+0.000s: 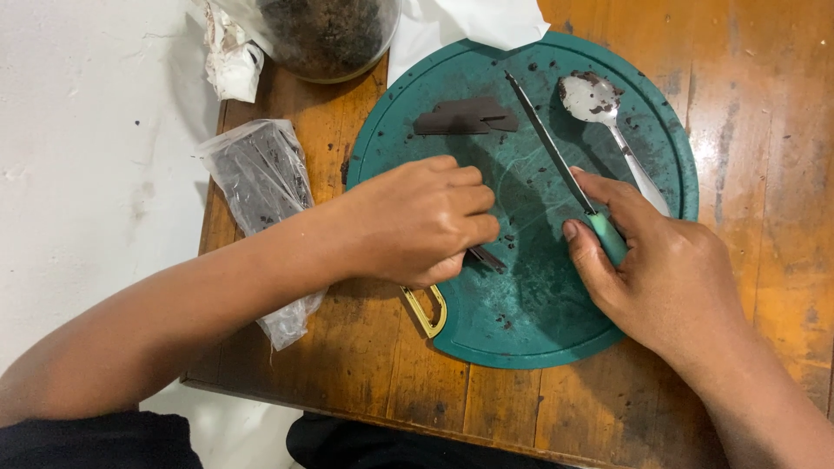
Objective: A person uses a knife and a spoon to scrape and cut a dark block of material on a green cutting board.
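Chocolate [486,257] is pinched by left hand [417,221] fingers, steadied on the board [530,313]. Knife [556,161] handle is gripped by curled right hand [665,269] fingers, blade pointing far for cutting.

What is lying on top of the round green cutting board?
On the cutting board lie dark chocolate pieces, a spoon and crumbs. The right hand holds a knife there. The left hand covers most of another dark piece.

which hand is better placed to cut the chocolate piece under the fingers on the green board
Right. The right hand already grips the knife by its green handle, blade on the cutting board; the left hand pins the chocolate piece.
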